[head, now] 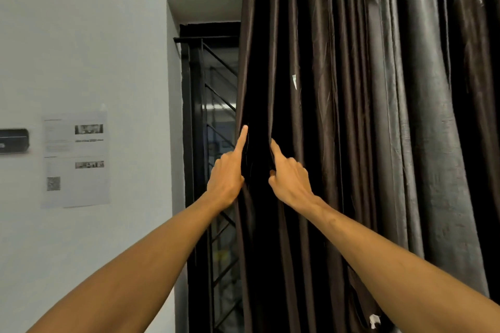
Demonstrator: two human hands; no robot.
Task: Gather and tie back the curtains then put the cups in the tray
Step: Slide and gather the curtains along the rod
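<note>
Ahead: dark curtain (351,143), hung in deep folds, blocked my reach. Left of it: window grille (216,105), its bars crossed. Open air lay before the wall (108,48).

The curtain (351,116) hides the thumb of the left hand (226,178); print on the notice (75,159) is unreadably blurred.

Curtain (365,143) hangs at right, before the window (213,116). Left grip (226,178) at its left edge, right grip (290,181) just right. Paper (77,159) and box (13,140) on the wall (94,48), left.
</note>
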